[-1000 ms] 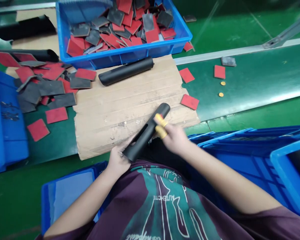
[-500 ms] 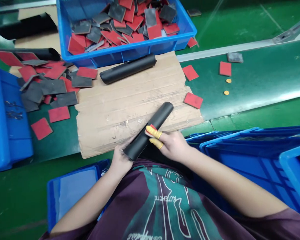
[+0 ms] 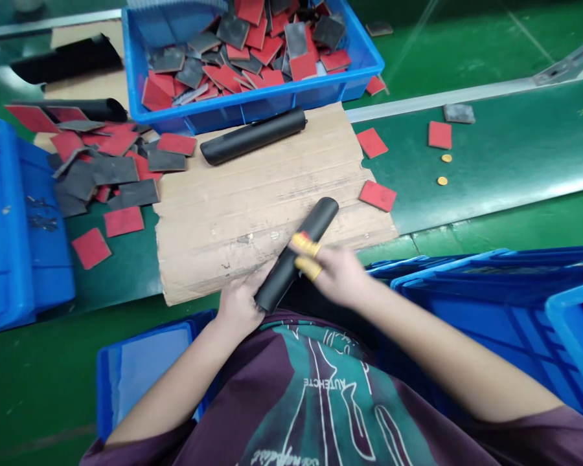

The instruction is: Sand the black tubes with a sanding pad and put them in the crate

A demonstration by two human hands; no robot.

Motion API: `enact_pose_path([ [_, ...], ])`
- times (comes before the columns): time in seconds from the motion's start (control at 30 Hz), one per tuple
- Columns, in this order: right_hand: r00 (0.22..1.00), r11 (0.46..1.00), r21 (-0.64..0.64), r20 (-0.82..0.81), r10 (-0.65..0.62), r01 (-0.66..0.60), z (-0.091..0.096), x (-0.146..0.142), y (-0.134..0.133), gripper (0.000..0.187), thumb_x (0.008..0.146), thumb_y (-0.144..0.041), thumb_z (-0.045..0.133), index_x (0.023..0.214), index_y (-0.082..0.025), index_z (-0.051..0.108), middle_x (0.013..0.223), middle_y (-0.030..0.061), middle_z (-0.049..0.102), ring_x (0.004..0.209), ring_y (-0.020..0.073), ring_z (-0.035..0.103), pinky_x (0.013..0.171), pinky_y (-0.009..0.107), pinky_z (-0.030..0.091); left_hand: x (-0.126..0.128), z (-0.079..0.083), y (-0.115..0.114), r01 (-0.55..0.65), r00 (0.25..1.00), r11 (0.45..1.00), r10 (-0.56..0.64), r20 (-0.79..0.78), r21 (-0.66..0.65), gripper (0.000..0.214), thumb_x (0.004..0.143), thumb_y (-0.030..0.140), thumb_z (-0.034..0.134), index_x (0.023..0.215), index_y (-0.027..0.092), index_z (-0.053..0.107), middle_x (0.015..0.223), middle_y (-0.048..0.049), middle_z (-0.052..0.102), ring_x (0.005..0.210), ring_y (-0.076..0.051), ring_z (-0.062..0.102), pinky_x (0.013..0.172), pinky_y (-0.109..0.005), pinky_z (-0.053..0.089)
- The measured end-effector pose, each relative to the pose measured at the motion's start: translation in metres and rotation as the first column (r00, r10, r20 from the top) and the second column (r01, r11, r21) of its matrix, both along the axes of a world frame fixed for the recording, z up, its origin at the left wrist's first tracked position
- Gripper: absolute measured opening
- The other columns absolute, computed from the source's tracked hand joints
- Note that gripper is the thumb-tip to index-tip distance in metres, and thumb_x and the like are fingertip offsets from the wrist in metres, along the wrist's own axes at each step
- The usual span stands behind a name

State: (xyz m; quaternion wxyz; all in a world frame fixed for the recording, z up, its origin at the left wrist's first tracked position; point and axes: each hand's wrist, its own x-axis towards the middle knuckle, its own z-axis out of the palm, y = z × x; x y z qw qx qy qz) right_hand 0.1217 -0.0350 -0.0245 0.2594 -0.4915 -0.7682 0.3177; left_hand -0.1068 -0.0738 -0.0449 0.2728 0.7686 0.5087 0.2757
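Note:
A black tube point(image 3: 315, 226), trough-like and slanting away from my body, is gripped at its near end by my left hand point(image 3: 240, 304), closed around it. My right hand point(image 3: 340, 272), slightly blurred, has yellow covers on its thumb and forefinger. Those fingers are pinched on a small red pad, mostly hidden, that lies against the tube's upper side about midway along. Beneath the tube's far part is a flat cardboard sheet point(image 3: 252, 207). Farther back on the cardboard rests a second black tube point(image 3: 252, 136).
A blue bin point(image 3: 267, 110) full of red and grey pads stands at the back. Loose pads point(image 3: 121, 171) are heaped at left beside another blue bin point(image 3: 48, 239). Red pads point(image 3: 377, 195) and two small yellow pieces point(image 3: 442, 181) lie right. Blue crates point(image 3: 466, 310) stand by my right arm.
My right hand has slid a little up along the tube, towards its far end. The tube's near end has shifted slightly right with my left hand; the whole view has also shifted slightly.

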Motion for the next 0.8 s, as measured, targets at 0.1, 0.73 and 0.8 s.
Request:
enact_pose_path([
  [0.1, 0.972, 0.979, 0.011, 0.121, 0.201, -0.204, 0.008, -0.01, -0.018, 0.04, 0.094, -0.04, 0.054, 0.129, -0.027, 0.068, 0.096, 0.0069, 0.079, 0.067, 0.0226, 0.075, 0.065, 0.033, 0.064, 0.0, -0.001, 0.0, 0.013, 0.998, 1.0, -0.014, -0.055, -0.01, 0.062, 0.073, 0.014, 0.058, 0.135, 0.023, 0.062, 0.119, -0.0077, 0.074, 0.101, -0.028, 0.074, 0.087, -0.037, 0.062],
  [0.73, 0.99, 0.985, -0.104, -0.023, -0.139, 0.136, -0.014, 0.019, 0.01, 0.043, 0.094, -0.039, 0.054, 0.132, -0.024, 0.066, 0.113, 0.0057, 0.076, 0.099, 0.0274, 0.074, 0.091, 0.041, 0.062, 0.007, 0.002, 0.002, 0.037, 0.992, 0.999, -0.031, 0.125, -0.04, 0.067, 0.071, 0.007, 0.054, 0.137, 0.018, 0.059, 0.131, -0.005, 0.067, 0.117, -0.025, 0.066, 0.101, -0.034, 0.055],
  [0.8, 0.988, 0.983, -0.111, -0.029, -0.152, 0.147, -0.015, 0.019, 0.01, 0.045, 0.093, -0.039, 0.053, 0.131, -0.019, 0.066, 0.106, 0.0087, 0.078, 0.101, 0.0297, 0.074, 0.091, 0.044, 0.061, 0.006, 0.002, 0.002, 0.04, 0.993, 0.999, -0.036, 0.115, -0.033, 0.069, 0.07, 0.006, 0.053, 0.138, 0.019, 0.059, 0.133, -0.005, 0.066, 0.119, -0.026, 0.065, 0.102, -0.035, 0.055],
])
